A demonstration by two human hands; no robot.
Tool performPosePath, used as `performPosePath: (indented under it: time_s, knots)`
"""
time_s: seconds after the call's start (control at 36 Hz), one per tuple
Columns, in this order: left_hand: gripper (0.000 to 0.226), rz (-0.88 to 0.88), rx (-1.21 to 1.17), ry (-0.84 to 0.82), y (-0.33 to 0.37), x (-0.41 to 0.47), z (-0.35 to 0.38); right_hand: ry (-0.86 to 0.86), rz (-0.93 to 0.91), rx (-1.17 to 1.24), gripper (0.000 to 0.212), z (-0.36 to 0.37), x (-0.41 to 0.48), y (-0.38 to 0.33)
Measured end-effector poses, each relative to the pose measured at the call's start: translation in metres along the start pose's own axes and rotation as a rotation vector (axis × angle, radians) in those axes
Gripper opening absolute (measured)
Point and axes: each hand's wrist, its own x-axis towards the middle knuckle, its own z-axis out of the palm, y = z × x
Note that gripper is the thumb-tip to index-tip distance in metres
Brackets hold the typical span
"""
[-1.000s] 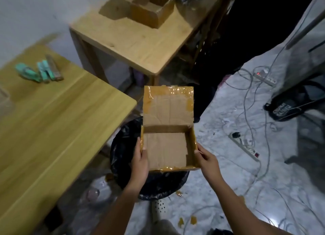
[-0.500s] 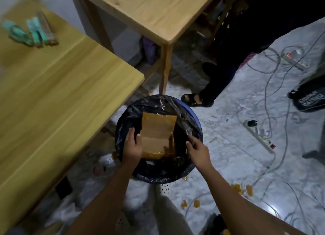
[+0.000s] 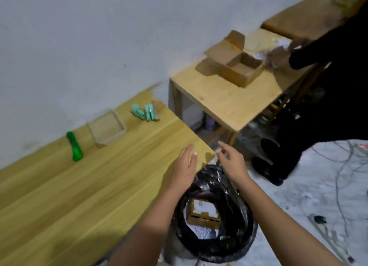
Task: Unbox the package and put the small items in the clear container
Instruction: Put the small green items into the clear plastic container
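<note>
The emptied cardboard box lies inside the black-lined bin beside the table. Above the bin my left hand and my right hand hover with fingers spread, holding nothing. On the wooden table, near the wall, stands the clear container; I cannot tell what is in it. To its right lie several small teal and brown items. A green cutter lies to its left.
A second wooden table beyond carries an open cardboard box, where another person's hand and dark sleeve reach in. That person's legs stand at the right. Cables and a power strip litter the marble floor.
Both hands let go of the box, which now lies in the bin, and lifted up and away. The view swung up toward the tables and wall.
</note>
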Motion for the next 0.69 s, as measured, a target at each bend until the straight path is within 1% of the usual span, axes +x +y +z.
performPosePath:
  time_s: [0.11,0.19,0.28,0.36,0.42,0.47,0.53,0.61,0.69]
  knots:
    - [0.043,-0.059,-0.006,0.282,-0.015,0.030,-0.090,-0.089,-0.079,0.020,0.040,0.040,0.044,-0.059]
    - [0.044,-0.146,0.034,0.492,-0.049,0.051,-0.154,-0.133,-0.132,-0.019,0.042,0.079,0.076,-0.095]
    - [0.047,-0.265,0.066,0.632,-0.097,0.070,-0.209,-0.172,-0.169,-0.058,0.045,0.119,0.108,-0.122]
    - [0.050,-0.359,0.078,0.639,-0.145,0.083,-0.242,-0.182,-0.167,-0.093,0.049,0.157,0.138,-0.140]
    - [0.052,-0.395,0.061,0.617,-0.170,0.091,-0.252,-0.165,-0.171,-0.097,0.054,0.180,0.157,-0.145]
    - [0.052,-0.411,0.006,0.637,-0.188,0.097,-0.255,-0.155,-0.169,-0.102,0.062,0.199,0.173,-0.148]
    - [0.053,-0.421,-0.062,0.638,-0.198,0.103,-0.252,-0.140,-0.158,-0.132,0.070,0.214,0.185,-0.149]
    - [0.054,-0.416,-0.145,0.578,-0.206,0.110,-0.245,-0.121,-0.154,-0.210,0.081,0.235,0.199,-0.150]
    - [0.052,-0.382,-0.175,0.567,-0.209,0.118,-0.239,-0.086,-0.195,-0.367,0.086,0.255,0.211,-0.152]
